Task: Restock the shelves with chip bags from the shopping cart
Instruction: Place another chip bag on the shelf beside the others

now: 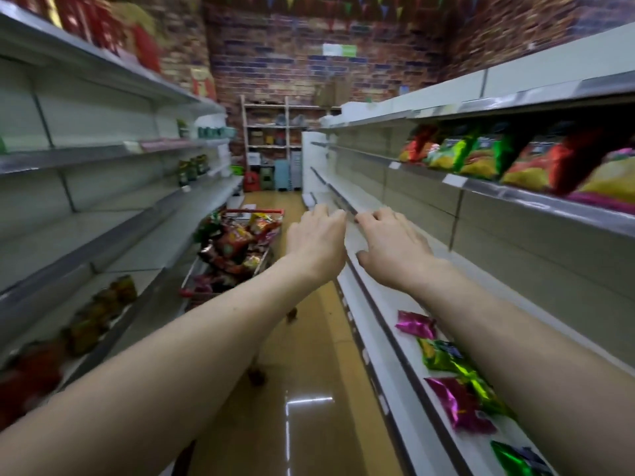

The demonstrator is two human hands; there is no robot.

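Ahead, the loaded shopping cart [256, 211] stands beyond the left hand [316, 242].

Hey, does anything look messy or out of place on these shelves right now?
Yes. On the lower right shelf, the pink and green chip bags lie flat, scattered at different angles, unlike the standing row of bags on the upper shelf. Nothing looks spilled or torn, though the picture is blurry.

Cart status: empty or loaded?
Loaded. The shopping cart is heaped with chip bags, piled about to its red rim.
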